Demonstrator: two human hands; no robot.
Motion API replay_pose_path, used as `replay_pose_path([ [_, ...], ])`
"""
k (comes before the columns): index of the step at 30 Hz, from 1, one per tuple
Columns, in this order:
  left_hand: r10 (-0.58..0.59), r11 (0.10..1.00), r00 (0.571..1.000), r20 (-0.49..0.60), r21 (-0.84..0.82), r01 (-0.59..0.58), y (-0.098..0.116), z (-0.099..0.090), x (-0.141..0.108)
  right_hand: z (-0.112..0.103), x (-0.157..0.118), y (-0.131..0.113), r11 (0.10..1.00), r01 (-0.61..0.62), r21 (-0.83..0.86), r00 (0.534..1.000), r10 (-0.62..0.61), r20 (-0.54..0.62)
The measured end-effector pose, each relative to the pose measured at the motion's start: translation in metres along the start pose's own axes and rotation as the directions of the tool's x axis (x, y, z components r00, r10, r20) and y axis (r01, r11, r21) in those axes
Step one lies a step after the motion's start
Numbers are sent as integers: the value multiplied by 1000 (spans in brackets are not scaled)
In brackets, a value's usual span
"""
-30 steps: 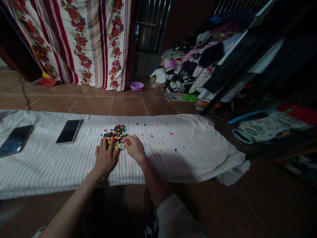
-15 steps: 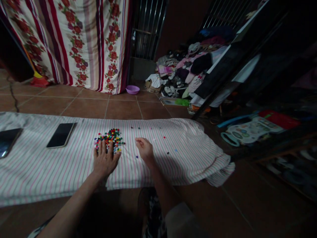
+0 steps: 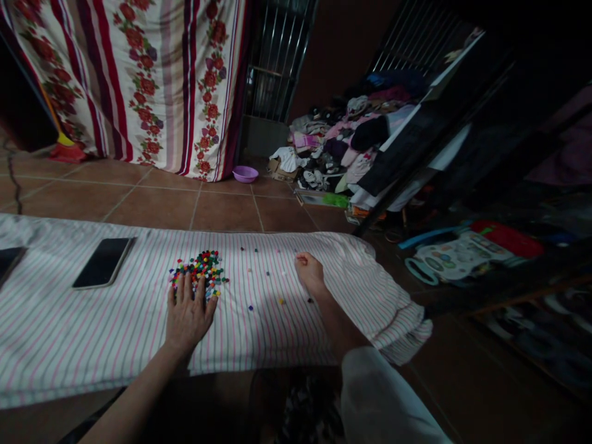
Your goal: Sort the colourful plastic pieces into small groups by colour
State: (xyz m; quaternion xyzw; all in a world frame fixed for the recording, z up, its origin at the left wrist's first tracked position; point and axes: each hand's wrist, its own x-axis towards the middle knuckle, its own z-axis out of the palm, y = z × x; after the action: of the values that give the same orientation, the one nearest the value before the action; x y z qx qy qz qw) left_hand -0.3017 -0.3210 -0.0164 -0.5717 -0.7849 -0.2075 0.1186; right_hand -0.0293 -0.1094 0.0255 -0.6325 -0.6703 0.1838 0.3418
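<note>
A pile of small multicoloured pieces [image 3: 203,264] lies on a striped cloth [image 3: 139,333]. My left hand [image 3: 189,311] rests palm down with fingers spread, its fingertips on the pile's near edge. To the right, single pieces lie spaced apart, among them a blue one [image 3: 250,308], a yellow one [image 3: 282,301] and a dark one [image 3: 310,301]. Above the right side of these pieces is my right hand [image 3: 309,270], its fingers pinched together; whatever they hold is too small or hidden to make out.
A phone [image 3: 104,263] lies on the cloth left of the pile, with another dark device [image 3: 8,262] at the left edge. Beyond are a purple basin [image 3: 245,174], a heap of clothes [image 3: 342,139] and a floral curtain [image 3: 152,80]. Colourful panel [image 3: 467,253] at right.
My right hand has moved right, away from the pile, and its fingers remain pinched. My left hand stays at the pile. The whole view has shifted slightly.
</note>
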Motion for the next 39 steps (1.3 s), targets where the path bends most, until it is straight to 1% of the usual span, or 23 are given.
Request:
replay_pose_path([
  [5, 9, 1000, 1000, -7, 9, -9, -2, 3, 0, 7, 36, 8, 993, -25, -117, 1000, 25, -1],
  [9, 65, 997, 995, -75, 47, -62, -5, 11, -1, 16, 55, 13, 977, -47, -207, 998, 56, 34],
  [13, 106, 994, 984, -142, 50, -99, -10, 18, -3, 25, 66, 19, 951, -42, -306, 997, 58, 43],
  [18, 121, 993, 985, -123, 26, -119, -14, 21, -4, 30, 71, 23, 930, -34, -365, 995, 65, 72],
  [23, 108, 994, 985, -131, 1, -109, -14, 21, -4, 28, 68, 22, 936, -48, -348, 994, 78, 72],
  [27, 118, 993, 982, -148, 24, -115, -11, 18, -3, 26, 65, 22, 949, -63, -310, 994, 88, 67],
  [31, 103, 995, 980, -173, 23, -100, -8, 16, -2, 25, 64, 25, 972, -115, -206, 991, 126, 44],
  [34, 87, 996, 982, -170, -8, -89, -8, 16, -3, 24, 63, 26, 976, -162, -144, 985, 169, 38],
  [37, 72, 996, 985, -156, -36, -78, -7, 16, -2, 22, 59, 21, 974, -200, -110, 979, 202, 11],
  [39, 65, 997, 988, -143, -40, -71, -7, 16, -2, 22, 53, 13, 978, -199, -65, 980, 198, -19],
])
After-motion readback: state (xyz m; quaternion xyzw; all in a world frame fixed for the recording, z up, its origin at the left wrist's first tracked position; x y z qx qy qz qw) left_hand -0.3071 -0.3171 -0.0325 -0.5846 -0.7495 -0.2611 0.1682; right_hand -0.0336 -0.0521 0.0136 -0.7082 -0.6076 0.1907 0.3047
